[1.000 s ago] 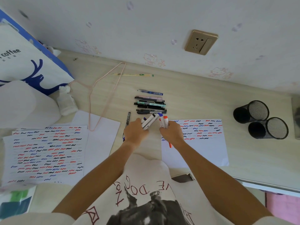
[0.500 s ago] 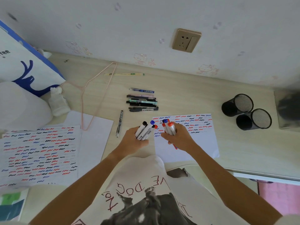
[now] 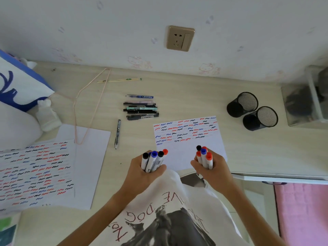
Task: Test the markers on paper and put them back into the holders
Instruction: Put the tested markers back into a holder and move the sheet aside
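Note:
My left hand (image 3: pixel 142 172) grips a bundle of several white markers (image 3: pixel 153 159) with black, blue and red caps pointing up. My right hand (image 3: pixel 215 168) grips another bundle of markers (image 3: pixel 205 158) with red, blue and black caps. Both hands hover at the desk's near edge, just below a sheet of paper (image 3: pixel 188 144) covered in red, blue and black squiggles. Two black mesh holders (image 3: pixel 253 110) lie tipped on their sides at the right, mouths facing me, with nothing visible inside.
A row of pens (image 3: pixel 141 108) lies beyond the paper, with one pen (image 3: pixel 117 134) apart to the left. Scribbled sheets (image 3: pixel 35 173) cover the left side under a thin pink hanger (image 3: pixel 85 110). A clear box (image 3: pixel 307 96) stands far right; a small white bottle (image 3: pixel 48 115) left.
Both hands have pulled back toward me from beside the pen row, each carrying its bundle of markers, and have drawn apart. The bundles now stand more upright.

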